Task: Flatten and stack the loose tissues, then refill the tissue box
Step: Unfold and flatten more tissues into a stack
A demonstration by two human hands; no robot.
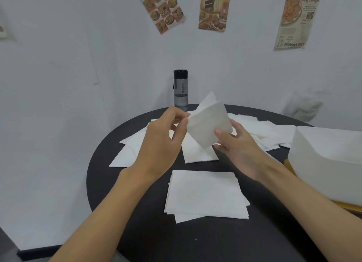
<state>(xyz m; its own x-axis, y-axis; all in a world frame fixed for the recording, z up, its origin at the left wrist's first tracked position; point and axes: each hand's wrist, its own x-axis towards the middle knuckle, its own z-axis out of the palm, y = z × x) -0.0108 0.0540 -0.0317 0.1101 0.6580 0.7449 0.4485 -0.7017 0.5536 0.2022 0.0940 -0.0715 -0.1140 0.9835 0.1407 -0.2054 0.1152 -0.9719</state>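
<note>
A folded white tissue (209, 122) is held in the air above the middle of the round black table (121, 158). My left hand (162, 142) pinches its left edge between thumb and fingers. My right hand (237, 144) holds its lower right corner with thumb on top. Below the hands, near the front of the table, lies a flat stack of tissues (205, 195). Loose tissues (129, 150) lie at the left, one (195, 154) lies under the hands, and a heap (262, 132) lies at the back right. The white tissue box (329, 160) stands at the right edge.
A dark water bottle (180, 89) stands at the table's back edge against the white wall. A yellow wooden base (350, 207) shows under the tissue box. Posters hang on the wall above. The table's near edge drops off at the left.
</note>
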